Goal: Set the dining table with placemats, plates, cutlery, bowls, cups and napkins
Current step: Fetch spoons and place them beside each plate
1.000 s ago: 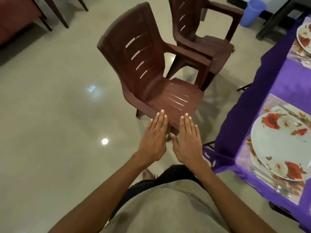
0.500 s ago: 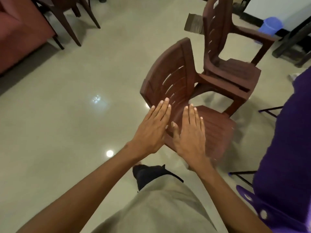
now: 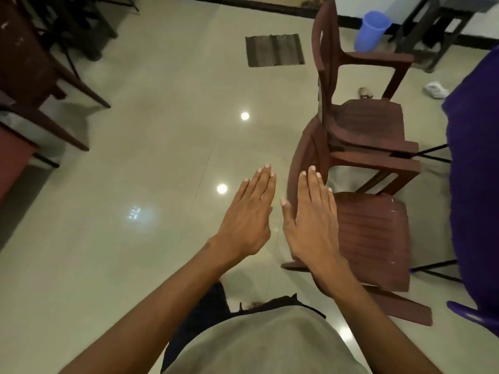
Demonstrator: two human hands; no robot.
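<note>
My left hand and my right hand are held out flat side by side, palms down, fingers straight, with nothing in them. They hover over the floor beside a brown plastic chair; my right hand overlaps the chair's backrest in view. The purple tablecloth of the dining table fills the right edge. No plates, cutlery or placemats are in view.
A second brown plastic chair stands behind the first. A blue bin and a small striped mat lie at the back. Dark wooden furniture lines the left. Beige tiled floor spreads between.
The view has swung left, away from the table: the flowered plates and placemats have left the frame. The chairs shifted to the right. Both hands stay flat and empty.
</note>
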